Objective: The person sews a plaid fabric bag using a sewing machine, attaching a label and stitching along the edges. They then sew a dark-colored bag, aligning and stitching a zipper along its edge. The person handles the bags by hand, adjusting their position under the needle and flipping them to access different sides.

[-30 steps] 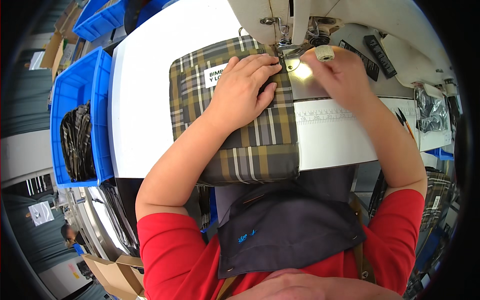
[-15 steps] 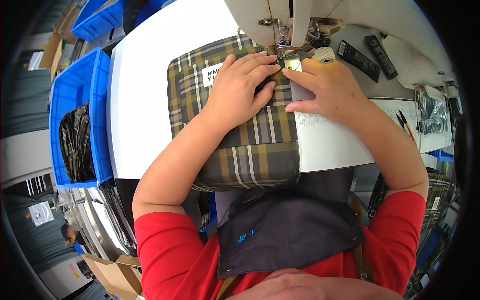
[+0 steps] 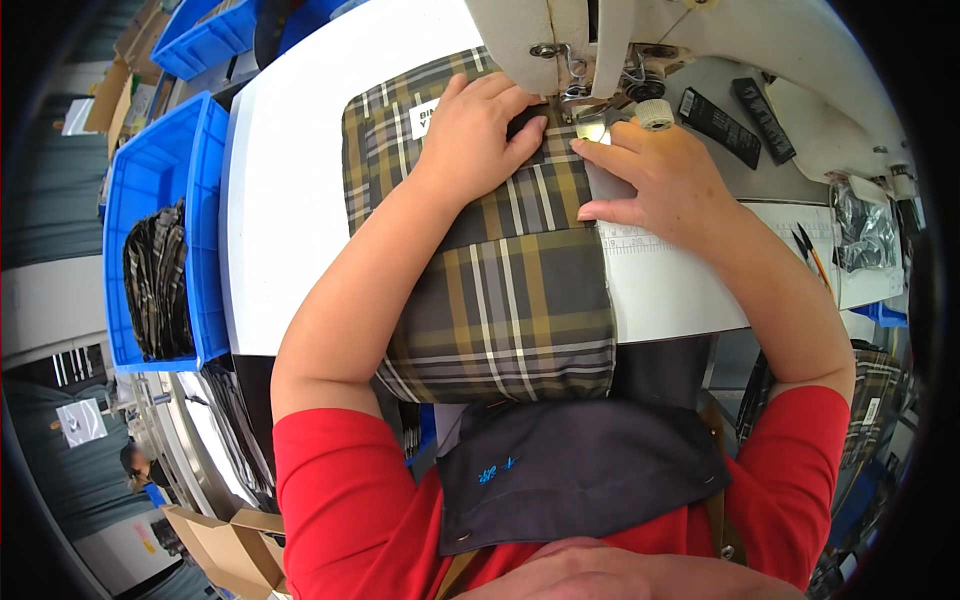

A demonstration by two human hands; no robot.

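Note:
An olive, grey and white plaid padded fabric piece (image 3: 500,305) with a white printed label (image 3: 423,118) lies under the sewing machine's presser foot area (image 3: 580,105), its near part hanging over the table edge. My left hand (image 3: 472,135) rests on top of it, fingers extended and thumb apart, left of the needle. My right hand (image 3: 660,185) has its fingers spread, the tips of index and thumb touching the fabric's right edge just below the lit needle plate. The needle itself is too small to make out.
Blue bins (image 3: 212,250), one holding folded plaid fabric, stand left of the white table (image 3: 275,200). Right are two black packets (image 3: 718,127), a ruler strip (image 3: 650,240), pens (image 3: 812,255) and a plastic bag (image 3: 862,225). A person (image 3: 140,468) is at far left; a cardboard box (image 3: 220,550) sits below.
The label and my left hand have moved up toward the machine, while the fabric's near part now spreads lower. My right hand came to the fabric's edge and has since stayed about there.

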